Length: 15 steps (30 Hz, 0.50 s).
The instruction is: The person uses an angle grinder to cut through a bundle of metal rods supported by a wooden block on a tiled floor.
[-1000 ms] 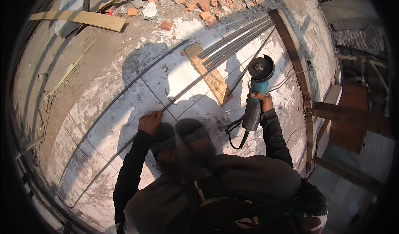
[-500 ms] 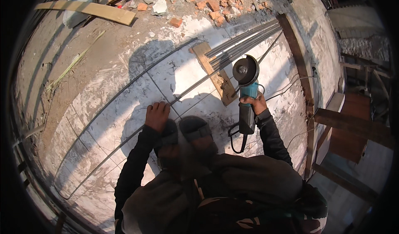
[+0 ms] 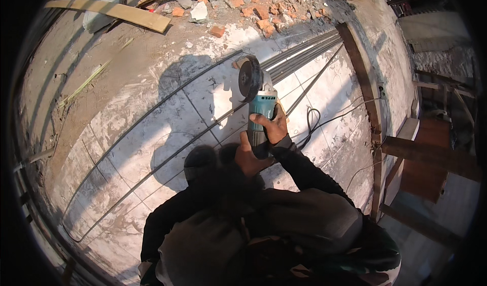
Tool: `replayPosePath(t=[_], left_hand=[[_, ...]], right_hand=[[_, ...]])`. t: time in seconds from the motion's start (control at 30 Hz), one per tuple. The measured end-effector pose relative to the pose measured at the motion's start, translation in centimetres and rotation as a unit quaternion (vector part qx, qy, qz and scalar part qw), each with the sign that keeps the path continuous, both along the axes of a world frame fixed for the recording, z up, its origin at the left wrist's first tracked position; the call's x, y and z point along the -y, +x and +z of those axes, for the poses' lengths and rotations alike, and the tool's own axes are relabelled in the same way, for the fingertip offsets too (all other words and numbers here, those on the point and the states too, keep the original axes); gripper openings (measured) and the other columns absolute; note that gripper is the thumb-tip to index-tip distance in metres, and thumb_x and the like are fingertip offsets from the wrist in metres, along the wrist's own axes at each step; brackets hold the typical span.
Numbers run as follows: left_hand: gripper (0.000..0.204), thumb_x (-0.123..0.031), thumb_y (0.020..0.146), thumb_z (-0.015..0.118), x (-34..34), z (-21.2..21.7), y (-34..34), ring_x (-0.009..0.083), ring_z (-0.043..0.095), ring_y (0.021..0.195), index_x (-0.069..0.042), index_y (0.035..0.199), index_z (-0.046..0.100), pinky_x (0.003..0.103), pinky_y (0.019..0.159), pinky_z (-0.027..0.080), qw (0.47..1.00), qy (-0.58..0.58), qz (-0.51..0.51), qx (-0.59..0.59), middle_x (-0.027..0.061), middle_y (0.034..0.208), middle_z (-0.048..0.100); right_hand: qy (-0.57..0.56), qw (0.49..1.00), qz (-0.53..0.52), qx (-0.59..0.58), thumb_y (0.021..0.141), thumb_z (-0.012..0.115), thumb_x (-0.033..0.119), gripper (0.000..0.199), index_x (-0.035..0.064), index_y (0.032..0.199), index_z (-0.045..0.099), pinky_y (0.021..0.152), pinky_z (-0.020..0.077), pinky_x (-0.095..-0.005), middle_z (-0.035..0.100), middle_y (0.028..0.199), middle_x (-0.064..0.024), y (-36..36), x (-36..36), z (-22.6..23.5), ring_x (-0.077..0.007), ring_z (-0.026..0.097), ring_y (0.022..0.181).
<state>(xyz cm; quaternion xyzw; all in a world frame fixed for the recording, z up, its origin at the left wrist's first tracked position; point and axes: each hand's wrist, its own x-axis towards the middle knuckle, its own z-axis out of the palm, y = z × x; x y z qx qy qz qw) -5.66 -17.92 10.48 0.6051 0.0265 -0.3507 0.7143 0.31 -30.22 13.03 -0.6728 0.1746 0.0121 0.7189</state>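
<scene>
Tool: teal-bodied angle grinder with a dark round cutting disc (image 3: 258, 108), held above the white dusty concrete floor (image 3: 152, 133).
Long axis: runs from the hands up the picture, away from the person; the disc end points toward the broken brick rubble (image 3: 253, 7), disc seen nearly edge-on.
Right hand (image 3: 271, 126): clenched round the grinder's body.
Left hand (image 3: 248, 156): gripping the rear of the body, just below the right.
Beneath: thin steel rods (image 3: 167, 154) lying diagonally on the floor.
Cord: black cable (image 3: 312, 126) looping right of the grinder.
</scene>
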Motion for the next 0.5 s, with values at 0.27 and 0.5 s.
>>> replayPosePath(t=[0.27,0.5], left_hand=[[0.103,-0.010,0.060,0.085,-1.3,-1.0,0.7,0.0232,0.045,0.125,-0.005,0.145,0.028,0.041,0.105,0.037,0.971,-0.232,-0.055,-0.032,0.0117,0.131,0.050],[0.101,-0.010,0.061,0.085,0.1,-1.6,-0.5,0.0234,0.046,0.125,-0.006,0.145,0.028,0.041,0.106,0.037,0.960,-0.266,-0.085,0.003,0.0120,0.129,0.051]], right_hand=[[0.453,0.882,0.036,-0.126,0.093,0.024,0.075,0.088,-0.0010,0.132,0.045,0.077,0.0575,-0.0444,0.063,0.110,-0.0255,-0.8,2.3,0.4,-0.0346,0.066,0.096],[0.375,0.919,0.007,-0.121,0.089,0.033,0.077,0.089,-0.0020,0.126,0.049,0.073,0.0574,-0.0415,0.063,0.100,-0.0209,-3.3,3.5,-1.2,-0.0326,0.066,0.088]])
